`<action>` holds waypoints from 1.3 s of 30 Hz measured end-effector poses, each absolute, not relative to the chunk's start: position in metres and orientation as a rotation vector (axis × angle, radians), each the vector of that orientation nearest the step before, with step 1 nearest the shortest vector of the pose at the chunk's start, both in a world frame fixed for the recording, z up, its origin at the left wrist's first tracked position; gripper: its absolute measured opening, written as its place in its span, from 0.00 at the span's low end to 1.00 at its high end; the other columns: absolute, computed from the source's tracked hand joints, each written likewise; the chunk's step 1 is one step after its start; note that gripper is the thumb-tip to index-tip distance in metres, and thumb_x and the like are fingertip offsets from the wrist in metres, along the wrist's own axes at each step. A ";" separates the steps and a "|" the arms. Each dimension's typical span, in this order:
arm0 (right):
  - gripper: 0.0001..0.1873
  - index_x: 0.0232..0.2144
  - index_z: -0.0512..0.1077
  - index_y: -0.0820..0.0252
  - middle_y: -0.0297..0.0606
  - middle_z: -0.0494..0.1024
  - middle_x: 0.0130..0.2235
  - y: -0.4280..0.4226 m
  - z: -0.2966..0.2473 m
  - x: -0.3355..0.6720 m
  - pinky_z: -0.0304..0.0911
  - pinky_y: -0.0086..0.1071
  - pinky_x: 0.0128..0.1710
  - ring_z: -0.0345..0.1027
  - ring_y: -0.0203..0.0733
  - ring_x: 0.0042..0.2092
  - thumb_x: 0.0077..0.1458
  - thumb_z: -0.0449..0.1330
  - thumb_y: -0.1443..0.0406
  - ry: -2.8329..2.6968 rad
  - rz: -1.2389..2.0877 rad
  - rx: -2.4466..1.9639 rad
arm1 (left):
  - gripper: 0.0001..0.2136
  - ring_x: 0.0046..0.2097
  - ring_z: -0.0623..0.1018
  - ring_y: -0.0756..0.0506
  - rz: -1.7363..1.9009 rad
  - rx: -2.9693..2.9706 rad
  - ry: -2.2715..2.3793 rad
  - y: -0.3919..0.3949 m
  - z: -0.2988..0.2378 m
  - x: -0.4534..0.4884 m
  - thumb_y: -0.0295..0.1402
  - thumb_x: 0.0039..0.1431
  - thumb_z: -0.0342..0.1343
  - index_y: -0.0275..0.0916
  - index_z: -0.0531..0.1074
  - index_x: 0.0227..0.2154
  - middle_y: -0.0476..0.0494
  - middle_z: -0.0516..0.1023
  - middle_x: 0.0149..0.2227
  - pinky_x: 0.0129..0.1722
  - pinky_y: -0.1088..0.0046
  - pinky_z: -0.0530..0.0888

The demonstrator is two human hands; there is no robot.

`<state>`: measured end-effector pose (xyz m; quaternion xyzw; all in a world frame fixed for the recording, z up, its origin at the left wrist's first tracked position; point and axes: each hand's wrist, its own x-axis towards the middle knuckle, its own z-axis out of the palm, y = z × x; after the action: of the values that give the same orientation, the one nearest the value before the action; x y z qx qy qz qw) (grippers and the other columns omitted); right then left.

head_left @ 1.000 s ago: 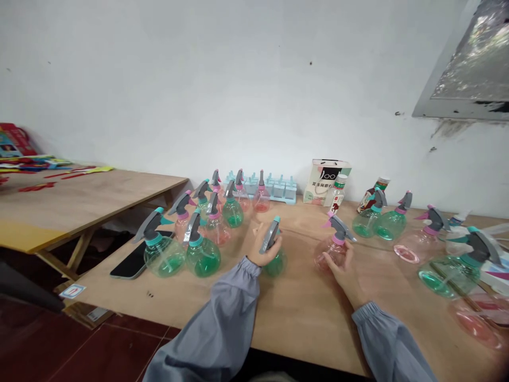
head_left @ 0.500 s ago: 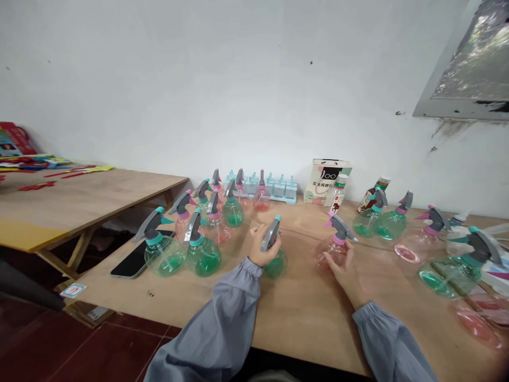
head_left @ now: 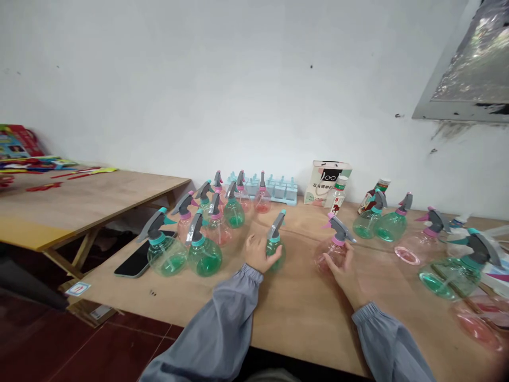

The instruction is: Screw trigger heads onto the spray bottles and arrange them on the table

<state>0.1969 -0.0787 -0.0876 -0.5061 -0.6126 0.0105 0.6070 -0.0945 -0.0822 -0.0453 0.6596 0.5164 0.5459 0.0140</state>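
Note:
A green spray bottle [head_left: 274,248] with a grey trigger head stands upright near the middle of the table. Beside it on the left is my left hand [head_left: 259,255], fingers spread and the thumb across the front of the bottle; whether the thumb touches it I cannot tell. My right hand [head_left: 342,263] wraps round the right side of a pink spray bottle [head_left: 329,250], which rests on the table with its pink nozzle pointing left. Nearest on the left stands another green spray bottle [head_left: 204,258].
Several green and pink spray bottles stand on the left and right. A phone [head_left: 133,261] lies at the left. Behind are a light-blue mould rack [head_left: 284,192], a paper bag [head_left: 318,183] and a labelled bottle [head_left: 337,199]. Another table [head_left: 131,185] holds coloured strips.
My left hand has let go of the green spray bottle's head and moved slightly left and down, its fingers spreading. My right hand stays on the pink bottle.

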 end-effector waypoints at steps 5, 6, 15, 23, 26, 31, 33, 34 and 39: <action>0.43 0.60 0.58 0.57 0.53 0.69 0.56 -0.079 -0.090 0.194 0.65 0.58 0.57 0.68 0.57 0.56 0.52 0.63 0.40 -1.420 0.099 -1.162 | 0.26 0.59 0.76 0.34 1.583 1.764 1.810 -0.046 -0.041 -0.101 0.50 0.57 0.60 0.42 0.69 0.55 0.34 0.79 0.51 0.61 0.51 0.67; 0.44 0.61 0.58 0.58 0.53 0.69 0.57 -0.078 -0.091 0.193 0.64 0.58 0.57 0.68 0.58 0.57 0.52 0.63 0.40 -1.422 0.124 -1.161 | 0.28 0.62 0.74 0.33 1.577 1.710 1.805 -0.037 -0.038 -0.102 0.50 0.59 0.59 0.41 0.66 0.58 0.32 0.76 0.56 0.61 0.51 0.67; 0.43 0.66 0.50 0.57 0.53 0.67 0.61 -0.089 -0.097 0.184 0.62 0.57 0.62 0.66 0.56 0.62 0.58 0.62 0.46 -1.616 0.263 -1.080 | 0.44 0.74 0.52 0.32 1.616 1.477 1.759 0.026 -0.028 -0.113 0.46 0.59 0.61 0.31 0.45 0.69 0.19 0.50 0.72 0.70 0.53 0.56; 0.42 0.69 0.48 0.57 0.52 0.64 0.65 -0.105 -0.090 0.162 0.58 0.54 0.66 0.60 0.56 0.67 0.62 0.60 0.49 -1.717 0.261 -1.055 | 0.33 0.71 0.59 0.34 1.921 1.780 1.506 -0.019 -0.031 -0.090 0.54 0.65 0.47 0.39 0.55 0.65 0.27 0.58 0.68 0.69 0.47 0.55; 0.43 0.71 0.46 0.56 0.52 0.62 0.67 -0.112 -0.088 0.150 0.57 0.54 0.67 0.58 0.57 0.68 0.63 0.59 0.50 -1.777 0.261 -1.045 | 0.39 0.69 0.62 0.32 1.669 2.164 1.053 -0.057 -0.021 -0.067 0.59 0.59 0.53 0.39 0.57 0.65 0.29 0.61 0.66 0.68 0.48 0.59; 0.41 0.71 0.48 0.55 0.51 0.66 0.65 -0.123 -0.092 0.127 0.60 0.55 0.65 0.62 0.58 0.66 0.63 0.59 0.52 -1.938 0.238 -0.965 | 0.48 0.62 0.70 0.32 1.380 2.083 1.092 -0.103 -0.007 -0.036 0.52 0.50 0.66 0.39 0.51 0.69 0.31 0.69 0.59 0.63 0.49 0.65; 0.44 0.71 0.48 0.57 0.53 0.65 0.65 -0.120 -0.093 0.130 0.60 0.55 0.65 0.60 0.59 0.67 0.61 0.60 0.50 -1.983 0.225 -0.947 | 0.44 0.60 0.71 0.33 1.423 2.009 1.176 -0.107 -0.005 -0.035 0.47 0.51 0.66 0.39 0.53 0.67 0.34 0.71 0.55 0.62 0.50 0.66; 0.45 0.70 0.48 0.58 0.54 0.64 0.66 -0.116 -0.091 0.136 0.59 0.55 0.65 0.59 0.59 0.67 0.60 0.61 0.48 -1.967 0.210 -0.952 | 0.42 0.59 0.71 0.34 1.460 1.980 1.207 -0.106 -0.005 -0.038 0.44 0.51 0.66 0.40 0.55 0.67 0.35 0.70 0.54 0.62 0.51 0.66; 0.39 0.67 0.49 0.59 0.53 0.60 0.65 -0.062 -0.052 0.211 0.51 0.55 0.67 0.55 0.55 0.67 0.63 0.54 0.46 -1.264 -0.038 -1.257 | 0.36 0.57 0.71 0.38 1.589 1.912 1.229 -0.095 -0.008 -0.059 0.30 0.47 0.62 0.42 0.61 0.62 0.40 0.68 0.50 0.60 0.56 0.67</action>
<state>0.2111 -0.0623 -0.0516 -0.5484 -0.5515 -0.0164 0.6283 -0.0588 -0.0945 -0.0076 0.6779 0.4357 0.5632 0.1830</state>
